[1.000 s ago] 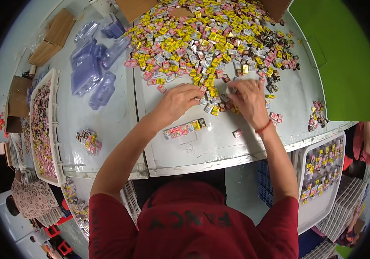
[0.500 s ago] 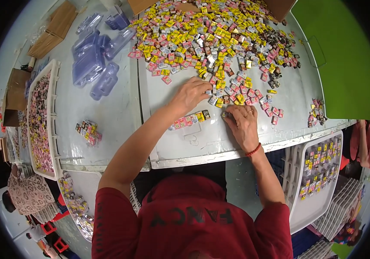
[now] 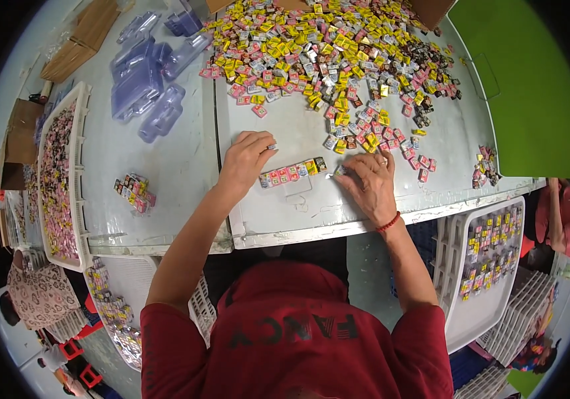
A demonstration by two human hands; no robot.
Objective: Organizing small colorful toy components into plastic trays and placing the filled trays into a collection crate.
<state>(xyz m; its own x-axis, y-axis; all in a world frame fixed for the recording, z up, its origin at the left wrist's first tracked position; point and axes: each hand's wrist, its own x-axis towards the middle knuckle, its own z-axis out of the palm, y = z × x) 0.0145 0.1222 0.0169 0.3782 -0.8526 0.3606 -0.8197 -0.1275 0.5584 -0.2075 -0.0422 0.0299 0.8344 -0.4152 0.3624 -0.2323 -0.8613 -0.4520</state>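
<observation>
A straight row of small wrapped blocks [image 3: 288, 175], pink with yellow and dark ones at its right end, lies on the white table between my hands. My left hand [image 3: 241, 163] is at the row's left end, fingers closed on a small pale block [image 3: 272, 147]. Just past the right end, my right hand [image 3: 373, 183] pinches another small block [image 3: 339, 171], mostly covered by its fingertips. A loose cluster of pink, white, yellow and brown blocks [image 3: 365, 126] lies beyond my right hand, joined to a big mixed heap [image 3: 325, 50] farther back.
Clear plastic trays [image 3: 142, 86] lie at the far left. A small stack of blocks [image 3: 135, 193] sits left of the table seam, near a white crate [image 3: 84, 179] full of blocks. More blocks [image 3: 486, 166] lie by the right edge. A white tray [image 3: 461, 326] of grouped blocks stands lower right.
My left hand has moved left from the loose cluster to the row's left end, carrying a small block. My right hand has shifted slightly, still pinching its block.
</observation>
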